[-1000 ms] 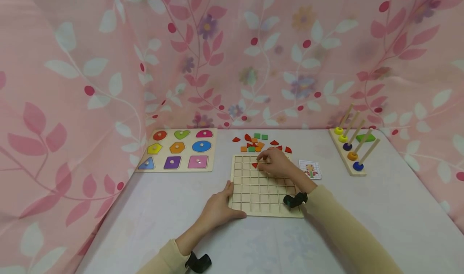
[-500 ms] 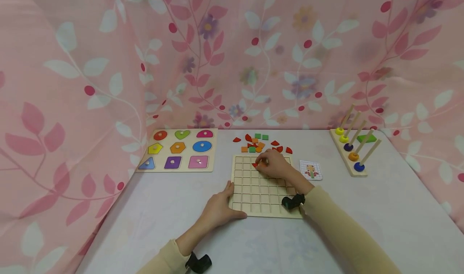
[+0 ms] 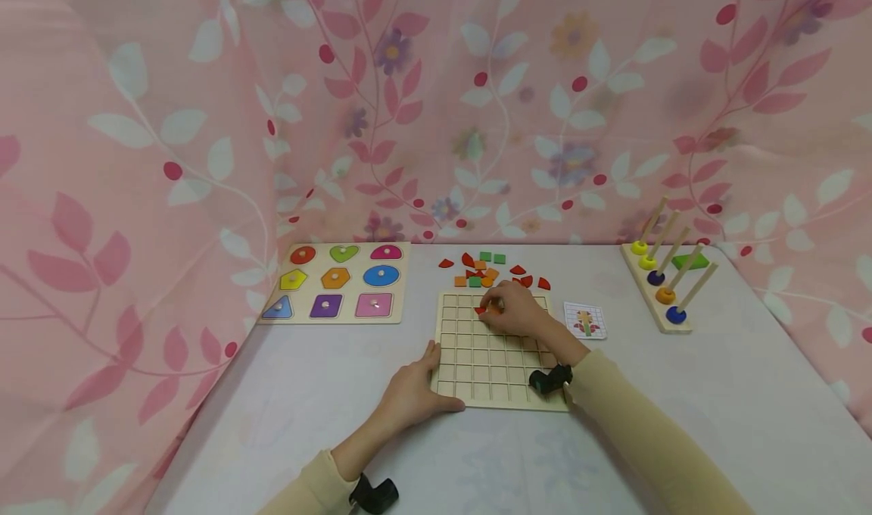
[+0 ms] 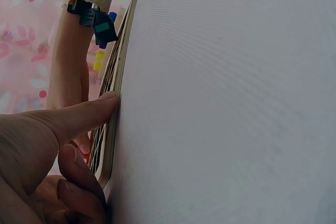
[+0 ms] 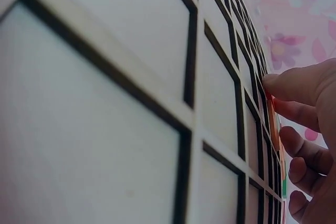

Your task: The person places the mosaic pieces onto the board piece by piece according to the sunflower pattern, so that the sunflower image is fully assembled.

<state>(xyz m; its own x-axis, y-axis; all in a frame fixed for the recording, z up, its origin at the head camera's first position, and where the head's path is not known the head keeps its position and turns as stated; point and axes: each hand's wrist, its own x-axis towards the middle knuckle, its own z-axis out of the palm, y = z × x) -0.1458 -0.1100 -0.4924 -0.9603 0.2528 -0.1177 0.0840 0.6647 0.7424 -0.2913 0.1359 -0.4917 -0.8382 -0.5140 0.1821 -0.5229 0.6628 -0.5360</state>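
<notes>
A square wooden grid board (image 3: 470, 360) lies flat on the table. My left hand (image 3: 409, 394) rests at its near left corner, the straight thumb on the near edge and the fingers along the left side. In the left wrist view the thumb (image 4: 86, 119) touches the board's rim. At the second row from the far side, my right hand (image 3: 518, 309) pinches a small red piece (image 3: 480, 310) between thumb and index fingertip, right at a cell. An orange piece (image 5: 273, 121) lies on the board beneath that hand, partly hidden by the fingers.
Beyond the board are loose red, orange and green pieces (image 3: 474, 282). A pattern card (image 3: 584, 321) lies at its right. A knob puzzle (image 3: 341, 280) stands back left; a peg stand with rings (image 3: 657, 288) and a green block (image 3: 691, 261) are back right. A pink curtain (image 3: 436, 121) hangs behind.
The right hand's fingers have drawn closer together over the red piece, and the hand has shifted very slightly. The left hand has stayed at the board's corner.
</notes>
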